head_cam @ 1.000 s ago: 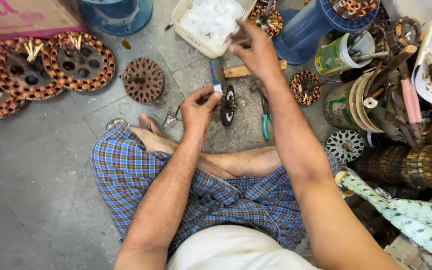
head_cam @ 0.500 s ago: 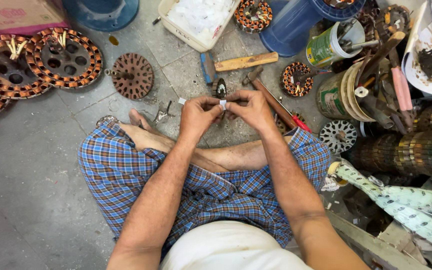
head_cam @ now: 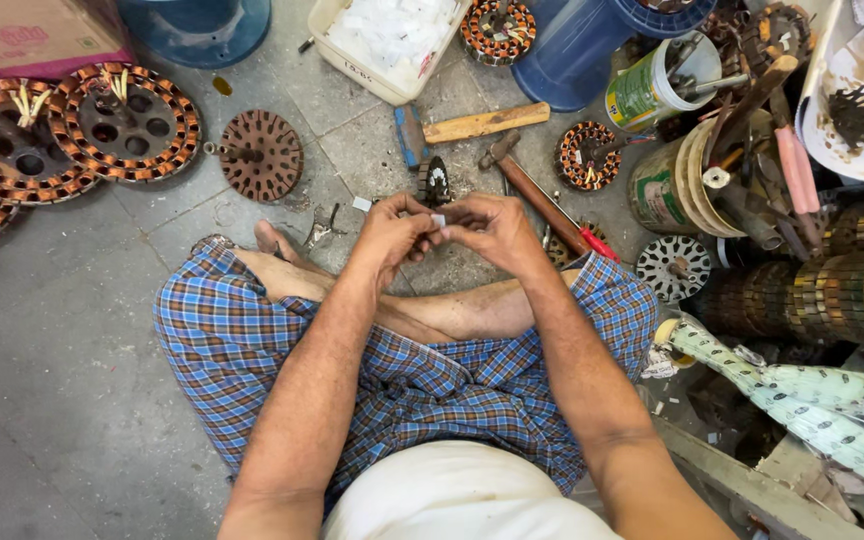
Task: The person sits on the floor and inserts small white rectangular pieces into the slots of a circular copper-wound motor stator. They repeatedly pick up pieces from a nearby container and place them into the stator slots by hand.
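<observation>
Head view: left hand [head_cam: 392, 235] & right hand [head_cam: 492, 228] meet above crossed legs, fingers of both pinched on a small white slip [head_cam: 438, 220] held between them, clear of the floor [head_cam: 52, 400]. Just behind hands on floor: small stator [head_cam: 434, 181], hammer [head_cam: 472, 127], 2nd hammer w/ red grip [head_cam: 542, 200]. White tray [head_cam: 392, 40] farther back; rotor disc [head_cam: 260, 153] to left.

Grey concrete floor [head_cam: 72, 400] bears hammer [head_cam: 472, 125], stators [head_cam: 122, 125].
</observation>
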